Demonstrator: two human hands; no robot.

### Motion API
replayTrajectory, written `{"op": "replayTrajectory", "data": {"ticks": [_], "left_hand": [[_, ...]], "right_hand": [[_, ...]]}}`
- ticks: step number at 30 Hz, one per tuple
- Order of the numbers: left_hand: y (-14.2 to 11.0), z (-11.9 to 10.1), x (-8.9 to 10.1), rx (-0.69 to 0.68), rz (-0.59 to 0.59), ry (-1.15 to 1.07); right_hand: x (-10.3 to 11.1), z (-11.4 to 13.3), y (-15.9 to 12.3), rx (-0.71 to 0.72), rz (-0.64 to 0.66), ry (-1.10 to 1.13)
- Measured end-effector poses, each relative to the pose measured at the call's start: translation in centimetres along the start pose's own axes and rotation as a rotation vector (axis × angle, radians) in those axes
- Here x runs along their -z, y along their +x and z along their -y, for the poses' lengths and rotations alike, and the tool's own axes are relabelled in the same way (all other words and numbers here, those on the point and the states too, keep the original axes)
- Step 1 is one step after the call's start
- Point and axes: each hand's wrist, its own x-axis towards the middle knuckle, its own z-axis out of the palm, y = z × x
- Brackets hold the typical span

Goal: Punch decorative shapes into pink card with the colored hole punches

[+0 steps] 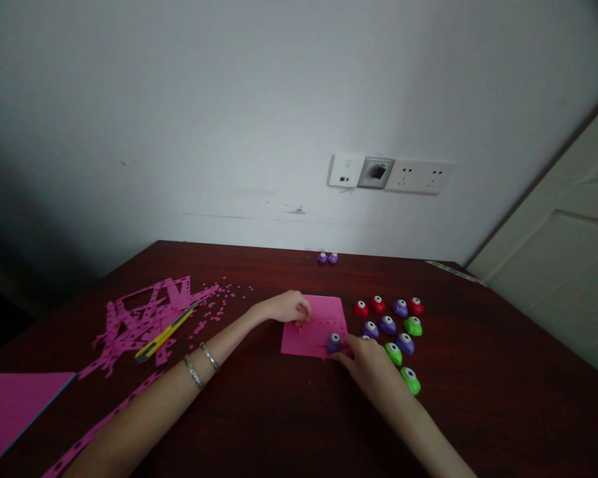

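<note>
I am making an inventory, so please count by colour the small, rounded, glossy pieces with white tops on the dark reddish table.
Red rounded pieces: 3
Green rounded pieces: 3
Purple rounded pieces: 7
Total: 13 with visible colour. A white spot beside the right hand may be one more, mostly hidden.

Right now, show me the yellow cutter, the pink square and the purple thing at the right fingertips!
Yellow cutter (pixel 166 334): head view, middle of its body.
Pink square (pixel 325 307): head view, bare upper part.
Purple thing (pixel 333 345): head view, its purple body.
</note>
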Motion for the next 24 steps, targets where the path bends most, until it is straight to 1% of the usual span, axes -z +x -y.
{"op": "replayTrajectory", "data": {"ticks": [3,9,18,21,23,24], "left_hand": [[0.04,0.1,-0.02,-0.011,0.006,0.0],[0.11,0.3,-0.13,-0.006,0.004,-0.021],[0.08,0.08,-0.16,0.0,0.01,-0.029],[0.04,-0.07,-0.12,0.001,0.01,-0.002],[0.01,-0.21,-0.02,-0.01,-0.018,0.054],[-0.01,-0.29,0.04,-0.015,-0.052,0.095]], "right_hand": [[-0.05,-0.05,0.0,-0.007,-0.013,0.006],[-0.12,-0.14,0.01,0.009,0.008,0.018],[0.03,0.13,-0.28,0.034,-0.013,0.008],[0.0,0.12,-0.29,0.033,-0.004,0.01],[0.06,0.06,-0.26,0.029,0.004,0.005],[0.14,-0.01,-0.24,0.022,0.004,0.0]]}}
